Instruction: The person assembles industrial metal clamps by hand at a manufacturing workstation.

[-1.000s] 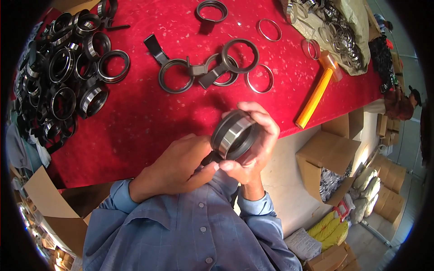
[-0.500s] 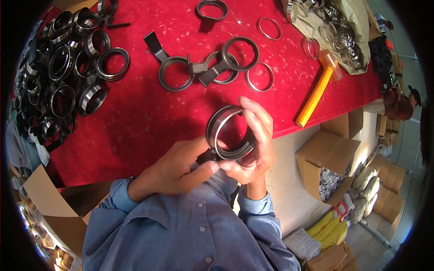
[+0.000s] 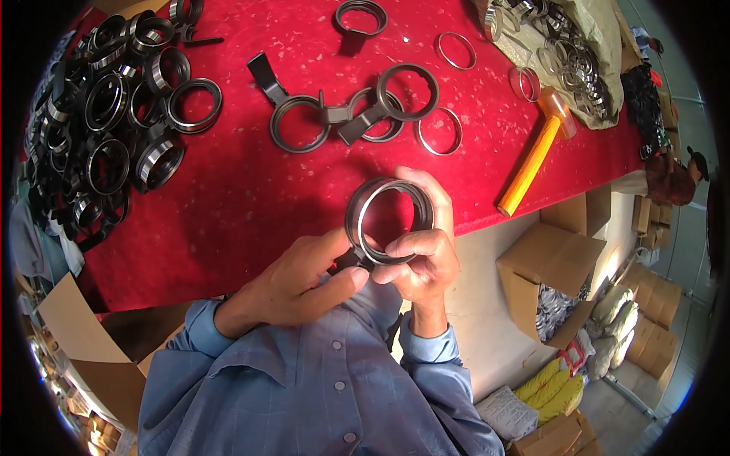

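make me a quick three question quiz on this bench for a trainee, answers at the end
1. True or false: the yellow-handled mallet lies on the red cloth.
2. The heap of black rings is on which side of the picture? a) left b) middle c) right
3. How many hands hold the black ring above the cloth's near edge?

Key: 1. True. 2. a. 3. Two: left hand and right hand.

Centre of frame: black ring [image 3: 354, 219] turned more face-on; a digit of your right hand [image 3: 432, 262] now crosses its lower-right rim.
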A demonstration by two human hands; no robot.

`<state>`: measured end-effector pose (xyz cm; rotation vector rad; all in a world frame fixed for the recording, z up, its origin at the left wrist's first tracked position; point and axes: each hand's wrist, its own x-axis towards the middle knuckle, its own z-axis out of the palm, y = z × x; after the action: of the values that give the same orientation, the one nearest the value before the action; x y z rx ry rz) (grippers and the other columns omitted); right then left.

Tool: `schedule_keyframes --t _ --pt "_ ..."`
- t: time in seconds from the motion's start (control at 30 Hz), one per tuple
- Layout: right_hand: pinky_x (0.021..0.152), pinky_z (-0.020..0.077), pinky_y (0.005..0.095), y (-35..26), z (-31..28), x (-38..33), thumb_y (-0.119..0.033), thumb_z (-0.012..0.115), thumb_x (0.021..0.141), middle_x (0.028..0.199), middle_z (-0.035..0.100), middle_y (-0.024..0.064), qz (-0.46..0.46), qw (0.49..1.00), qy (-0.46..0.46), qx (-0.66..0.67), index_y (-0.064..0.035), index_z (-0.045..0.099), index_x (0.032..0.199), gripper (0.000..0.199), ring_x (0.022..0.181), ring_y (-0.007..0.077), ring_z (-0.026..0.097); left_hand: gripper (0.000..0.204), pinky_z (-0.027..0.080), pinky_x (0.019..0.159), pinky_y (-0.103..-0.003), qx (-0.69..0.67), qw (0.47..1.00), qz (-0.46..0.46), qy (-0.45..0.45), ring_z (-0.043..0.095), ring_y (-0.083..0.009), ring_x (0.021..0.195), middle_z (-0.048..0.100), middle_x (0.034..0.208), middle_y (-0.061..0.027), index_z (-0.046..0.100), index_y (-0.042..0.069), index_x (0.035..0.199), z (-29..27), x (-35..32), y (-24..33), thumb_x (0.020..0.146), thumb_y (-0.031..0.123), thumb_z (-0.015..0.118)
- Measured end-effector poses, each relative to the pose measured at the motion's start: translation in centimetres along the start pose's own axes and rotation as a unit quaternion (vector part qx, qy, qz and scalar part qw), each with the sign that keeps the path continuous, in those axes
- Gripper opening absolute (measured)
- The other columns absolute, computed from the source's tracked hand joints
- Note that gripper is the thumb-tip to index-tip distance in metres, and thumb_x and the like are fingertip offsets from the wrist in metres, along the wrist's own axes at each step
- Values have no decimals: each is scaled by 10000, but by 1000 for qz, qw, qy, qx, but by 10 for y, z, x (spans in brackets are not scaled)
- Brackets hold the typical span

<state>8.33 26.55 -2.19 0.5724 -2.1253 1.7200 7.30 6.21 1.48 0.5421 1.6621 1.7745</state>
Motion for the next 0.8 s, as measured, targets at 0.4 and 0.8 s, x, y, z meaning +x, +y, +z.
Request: schedule_keyframes --t 0.4,0.8 --pt "1064 434 493 -4 7 -3 -246 869 707 1420 444 350 60 986 41 151 -66 695 824 276 1267 442 537 281 446 619 -343 -5 1000 -2 14 571 -175 675 599 785 -98 542 -28 1174 1 -1 -3 919 88 565" --pt "1108 371 496 -11 -1 2 -225 866 722 1449 424 348 111 972 -5 208 -56 694 795 252 1319 427 496 283 458 645 -356 13 999 29 19 600 -203 699 608 792 -121 533 -43 1180 1 -3 -8 933 92 557"
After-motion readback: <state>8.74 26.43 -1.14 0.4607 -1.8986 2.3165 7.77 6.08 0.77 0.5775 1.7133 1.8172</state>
